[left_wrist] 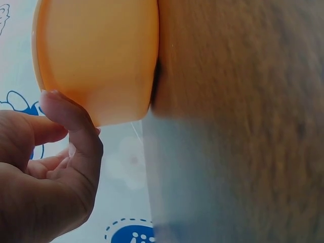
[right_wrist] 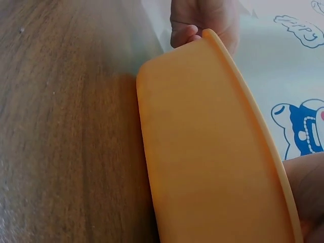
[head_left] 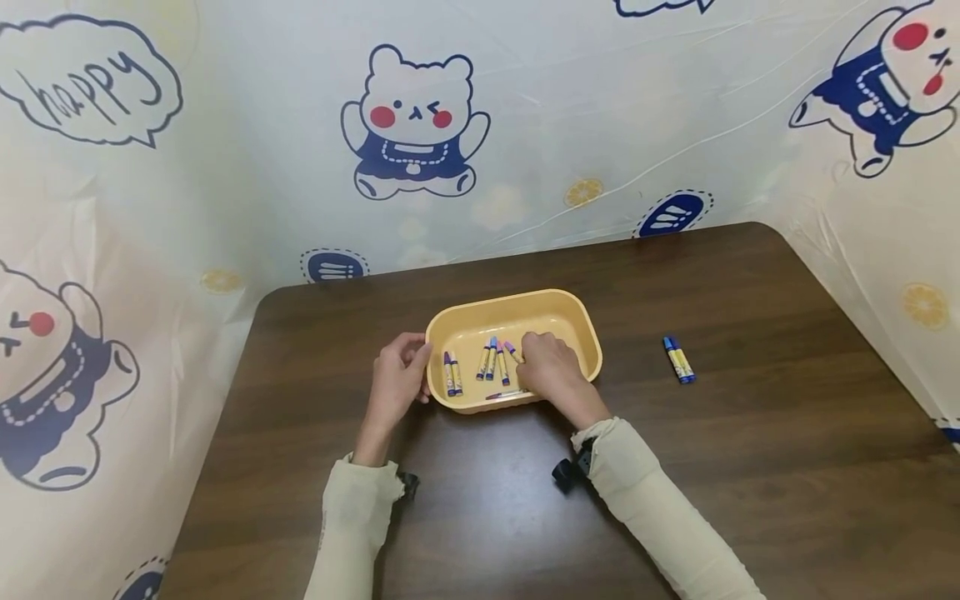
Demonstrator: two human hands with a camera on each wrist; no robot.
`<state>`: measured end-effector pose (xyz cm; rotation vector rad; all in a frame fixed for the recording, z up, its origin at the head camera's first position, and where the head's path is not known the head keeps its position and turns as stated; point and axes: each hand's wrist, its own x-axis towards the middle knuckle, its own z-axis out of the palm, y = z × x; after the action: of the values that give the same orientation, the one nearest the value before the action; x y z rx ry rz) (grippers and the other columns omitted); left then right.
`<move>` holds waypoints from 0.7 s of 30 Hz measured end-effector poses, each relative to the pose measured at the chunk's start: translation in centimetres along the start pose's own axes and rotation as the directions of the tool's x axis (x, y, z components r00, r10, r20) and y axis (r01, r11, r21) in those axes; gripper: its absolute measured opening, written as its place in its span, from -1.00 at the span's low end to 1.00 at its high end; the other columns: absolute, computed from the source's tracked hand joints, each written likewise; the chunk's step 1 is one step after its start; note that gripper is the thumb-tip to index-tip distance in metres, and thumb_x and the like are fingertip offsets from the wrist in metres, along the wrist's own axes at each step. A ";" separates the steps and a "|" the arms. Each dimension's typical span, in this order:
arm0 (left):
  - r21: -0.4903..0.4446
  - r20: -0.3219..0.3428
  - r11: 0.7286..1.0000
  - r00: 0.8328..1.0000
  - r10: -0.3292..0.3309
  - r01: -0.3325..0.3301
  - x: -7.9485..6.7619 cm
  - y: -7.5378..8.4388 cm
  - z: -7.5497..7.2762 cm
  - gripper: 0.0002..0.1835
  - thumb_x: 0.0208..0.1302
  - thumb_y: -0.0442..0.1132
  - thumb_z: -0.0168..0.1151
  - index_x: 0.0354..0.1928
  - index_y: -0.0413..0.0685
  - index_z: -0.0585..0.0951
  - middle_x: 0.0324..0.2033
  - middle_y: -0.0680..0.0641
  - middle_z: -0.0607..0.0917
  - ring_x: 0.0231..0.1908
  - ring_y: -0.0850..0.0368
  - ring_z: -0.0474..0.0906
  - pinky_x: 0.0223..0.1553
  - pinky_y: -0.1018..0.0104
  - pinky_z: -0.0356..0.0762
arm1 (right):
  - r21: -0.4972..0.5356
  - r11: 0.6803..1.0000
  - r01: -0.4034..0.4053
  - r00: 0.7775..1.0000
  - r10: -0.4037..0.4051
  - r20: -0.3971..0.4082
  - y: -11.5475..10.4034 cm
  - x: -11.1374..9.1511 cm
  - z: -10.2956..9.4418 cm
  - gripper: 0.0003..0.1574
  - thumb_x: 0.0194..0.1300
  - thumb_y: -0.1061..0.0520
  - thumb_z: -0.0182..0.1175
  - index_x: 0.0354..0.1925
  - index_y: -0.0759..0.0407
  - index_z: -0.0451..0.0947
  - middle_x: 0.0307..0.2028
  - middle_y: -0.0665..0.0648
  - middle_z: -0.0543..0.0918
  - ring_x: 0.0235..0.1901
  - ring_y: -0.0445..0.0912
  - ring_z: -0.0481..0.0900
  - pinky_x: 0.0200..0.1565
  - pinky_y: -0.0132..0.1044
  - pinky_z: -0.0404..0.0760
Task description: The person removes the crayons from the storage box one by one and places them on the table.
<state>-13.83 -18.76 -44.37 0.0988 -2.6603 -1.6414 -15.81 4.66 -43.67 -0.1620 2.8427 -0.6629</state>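
Observation:
A yellow plastic tray (head_left: 510,310) stands on the table. My left hand (head_left: 401,367) grips the rim at its left end; in the left wrist view a fingertip (left_wrist: 53,101) lies at that rim. My right hand (head_left: 551,367) reaches down inside the tray's right half, fingers bent toward the bottom. Its fingertips are hidden, so I cannot tell what they hold. Inside lie several crayons (head_left: 491,358) in yellow and blue wrappers, two more crayons (head_left: 453,375) at the left, and a slim pointed stick (head_left: 506,393) along the front wall. In the right wrist view the tray wall hides most of that hand.
Two crayons (head_left: 678,360) lie side by side on the brown wooden table (head_left: 750,467), to the right of the tray. A printed sheet (head_left: 262,167) with cartoon bears hangs behind the table and at both sides.

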 end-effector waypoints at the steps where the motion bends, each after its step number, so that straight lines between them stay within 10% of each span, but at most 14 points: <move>1: 0.000 -0.001 1.000 1.000 0.000 0.000 0.0 0.0 0.0 -0.70 0.48 -0.23 0.14 0.12 -0.25 0.54 -0.59 -0.19 0.56 -0.77 0.05 0.48 -0.74 0.16 0.58 | 0.012 1.000 0.002 1.000 -0.002 0.002 0.0 0.0 0.0 -0.72 0.20 0.28 0.16 -0.60 0.14 0.37 -0.62 0.06 0.35 -0.60 -0.06 0.33 -0.59 -0.25 0.29; 12: -0.001 -0.006 1.000 1.000 0.014 -0.014 0.1 0.0 -0.1 -0.70 0.47 -0.23 0.15 0.11 -0.26 0.55 -0.60 -0.17 0.55 -0.78 0.06 0.48 -0.71 0.04 0.61 | 0.023 0.999 0.030 0.999 -0.030 -0.013 0.0 -0.3 -0.5 -0.90 0.27 0.28 0.13 -0.21 0.26 0.47 -0.40 0.17 0.50 -0.44 0.03 0.46 -0.45 -0.18 0.44; 21: 0.006 -0.005 1.000 1.000 0.019 -0.019 -0.1 -0.1 0.1 -0.71 0.47 -0.23 0.14 0.11 -0.25 0.54 -0.61 -0.16 0.54 -0.79 0.05 0.47 -0.68 -0.05 0.61 | 0.053 0.998 0.037 0.995 -0.032 -0.096 -0.1 -0.8 -1.6 -0.62 0.32 0.21 0.21 -0.64 0.16 0.42 -0.50 0.13 0.44 -0.53 -0.04 0.41 -0.56 -0.27 0.35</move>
<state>-13.77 -18.73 -44.48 0.0775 -2.6548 -1.6254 -15.40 5.31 -42.10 -0.1749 2.9151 -0.7742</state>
